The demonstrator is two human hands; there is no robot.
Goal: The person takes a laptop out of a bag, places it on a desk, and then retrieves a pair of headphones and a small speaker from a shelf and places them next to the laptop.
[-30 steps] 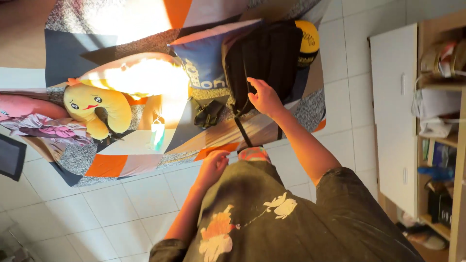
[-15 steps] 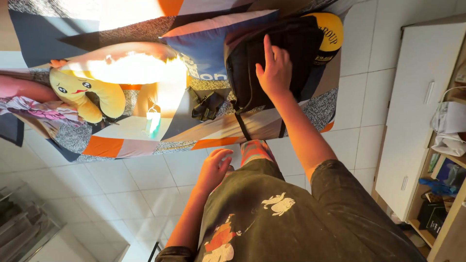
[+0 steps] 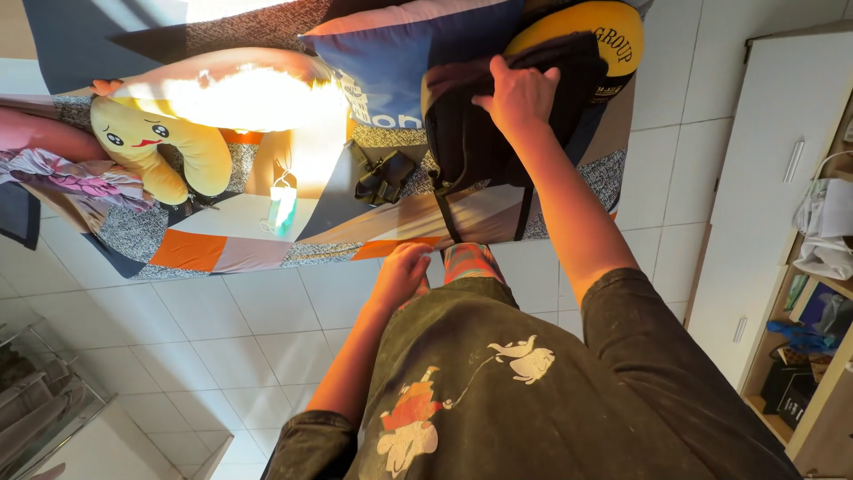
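Fingers [image 3: 498, 76] of the right hand [image 3: 520, 96] are curled over the top edge of a black backpack [image 3: 484, 133], which is gripped where it lies on the patchwork blanket [image 3: 222, 253], between a blue pillow [image 3: 400, 67] and a yellow round cushion [image 3: 613, 44]. The left hand [image 3: 402, 274] is held loosely curled near the blanket edge, holding nothing, just beside a striped sock [image 3: 469, 262]. A yellow plush toy [image 3: 155, 156] is seen well apart on the blanket, a small black pouch [image 3: 384, 176] just beside the backpack.

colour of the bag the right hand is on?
Black backpack, under the right hand; head view.
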